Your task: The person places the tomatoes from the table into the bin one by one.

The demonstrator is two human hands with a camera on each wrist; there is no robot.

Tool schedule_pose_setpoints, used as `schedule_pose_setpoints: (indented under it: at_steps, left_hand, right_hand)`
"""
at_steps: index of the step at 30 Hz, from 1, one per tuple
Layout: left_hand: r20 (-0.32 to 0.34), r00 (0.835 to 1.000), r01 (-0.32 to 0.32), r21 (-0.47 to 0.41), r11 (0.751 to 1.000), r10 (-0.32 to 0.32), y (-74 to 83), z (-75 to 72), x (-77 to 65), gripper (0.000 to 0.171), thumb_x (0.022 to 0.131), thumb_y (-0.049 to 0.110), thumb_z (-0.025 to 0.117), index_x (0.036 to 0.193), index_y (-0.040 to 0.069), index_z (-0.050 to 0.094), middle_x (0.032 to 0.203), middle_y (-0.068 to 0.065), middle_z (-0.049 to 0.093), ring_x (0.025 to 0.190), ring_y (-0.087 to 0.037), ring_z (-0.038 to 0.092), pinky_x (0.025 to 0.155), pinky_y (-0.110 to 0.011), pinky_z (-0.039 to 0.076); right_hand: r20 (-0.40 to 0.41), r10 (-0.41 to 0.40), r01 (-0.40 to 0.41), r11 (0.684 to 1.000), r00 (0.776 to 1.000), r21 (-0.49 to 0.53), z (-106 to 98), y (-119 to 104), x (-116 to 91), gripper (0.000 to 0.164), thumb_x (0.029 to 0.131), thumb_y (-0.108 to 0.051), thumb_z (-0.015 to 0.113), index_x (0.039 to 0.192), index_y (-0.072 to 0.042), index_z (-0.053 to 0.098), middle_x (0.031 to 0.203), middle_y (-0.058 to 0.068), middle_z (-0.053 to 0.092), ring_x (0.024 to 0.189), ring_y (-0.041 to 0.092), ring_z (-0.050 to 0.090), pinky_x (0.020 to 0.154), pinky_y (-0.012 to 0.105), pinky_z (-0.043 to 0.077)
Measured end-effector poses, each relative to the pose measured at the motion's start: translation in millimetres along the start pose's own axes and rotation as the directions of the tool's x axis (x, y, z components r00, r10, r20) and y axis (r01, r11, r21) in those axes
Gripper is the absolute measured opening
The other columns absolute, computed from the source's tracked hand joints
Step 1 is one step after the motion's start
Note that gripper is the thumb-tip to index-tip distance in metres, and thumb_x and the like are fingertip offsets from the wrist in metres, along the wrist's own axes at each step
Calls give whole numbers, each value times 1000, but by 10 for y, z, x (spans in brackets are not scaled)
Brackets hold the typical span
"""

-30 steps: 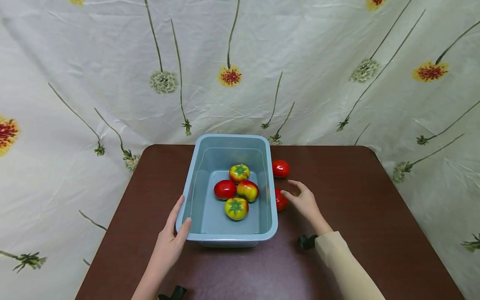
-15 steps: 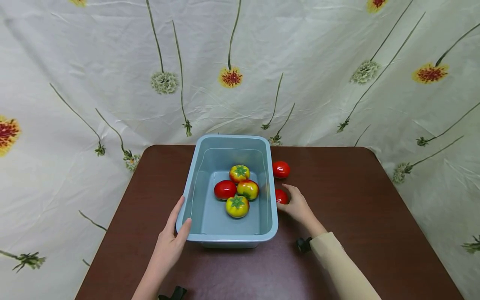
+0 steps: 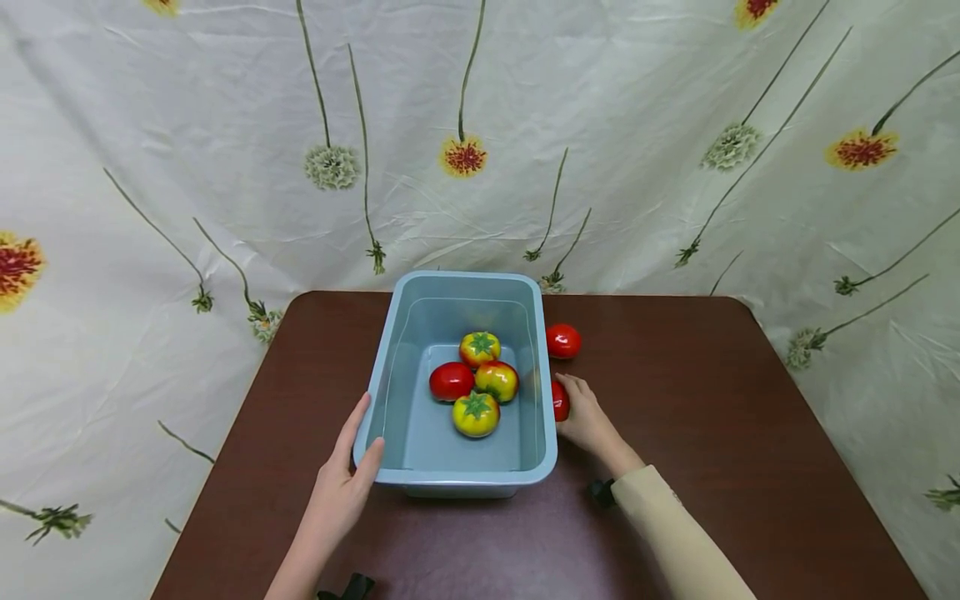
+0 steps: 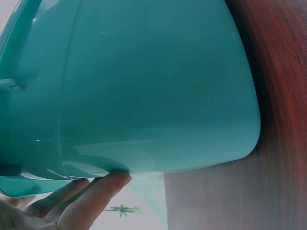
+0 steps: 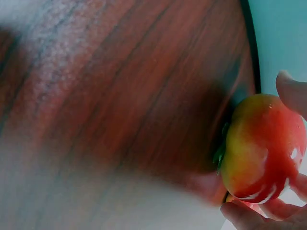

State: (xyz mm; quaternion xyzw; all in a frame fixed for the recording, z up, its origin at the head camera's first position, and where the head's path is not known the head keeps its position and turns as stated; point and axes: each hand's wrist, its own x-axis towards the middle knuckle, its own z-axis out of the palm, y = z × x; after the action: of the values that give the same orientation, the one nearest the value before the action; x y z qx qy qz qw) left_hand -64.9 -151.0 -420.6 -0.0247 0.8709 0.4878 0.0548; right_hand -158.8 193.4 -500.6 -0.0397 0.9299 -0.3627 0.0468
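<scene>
A blue plastic basin (image 3: 457,477) stands on the table, with several glossy red and yellow tomatoes inside, among them a red tomato (image 3: 452,381) and a yellow tomato with a green calyx (image 3: 476,415). My left hand (image 3: 341,479) holds the basin's near left corner, thumb over the rim and fingers along the outer wall (image 4: 158,96). Beside the right wall, my right hand (image 3: 588,425) grips another red tomato (image 5: 264,148) between thumb and fingers; its yellowish side and green calyx show in the right wrist view. Whether it touches the table, I cannot tell.
One more red tomato (image 3: 563,341) lies farther back, close to the basin's right wall. The dark brown table (image 3: 697,400) ends at a flower-patterned cloth (image 3: 637,167) behind and at both sides.
My right hand has moved left and closed its fingers round the red tomato beside the basin, which has shifted slightly toward the wall. The left hand stays on the basin.
</scene>
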Motion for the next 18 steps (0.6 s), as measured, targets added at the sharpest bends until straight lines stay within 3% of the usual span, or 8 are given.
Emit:
schedule_pose_setpoints:
  at_steps: [18]
  left_hand:
    - [-4,1000,-9,-1,1000,9,-17,-5,-9,64,104,41,46,158,35,14,163,-13,21,143,-39,33,107,-64,34]
  right_hand:
    - [-57,7,-7,1000,998,-11,122,34,1,85,75,-12,85,147,-4,41,145,22,43,127,42,49,100,56,46]
